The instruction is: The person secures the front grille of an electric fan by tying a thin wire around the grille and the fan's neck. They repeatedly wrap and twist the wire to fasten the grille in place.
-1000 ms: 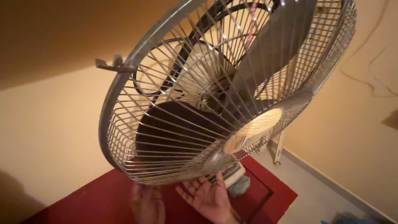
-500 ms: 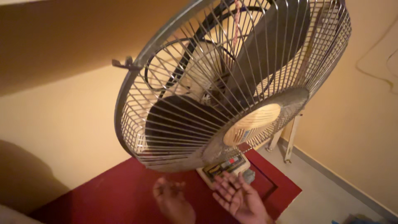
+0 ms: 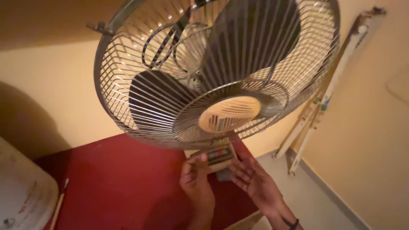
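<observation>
Low in the middle of the frame, the left hand (image 3: 196,187) has its fingers bent on the fan's button panel (image 3: 218,156). The right hand (image 3: 254,182) is spread open just beside it. The panel sits above both hands, on the red worktop (image 3: 115,183). Higher up, the table fan (image 3: 213,72) has a round wire cage and dark blades.

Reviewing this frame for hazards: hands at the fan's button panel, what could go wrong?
1. Both hands, left and right, work right under the wire guard; a finger could slip between the wires toward the blades.
2. The fan base stands near the red table's edge; pushing might tip it.
</observation>
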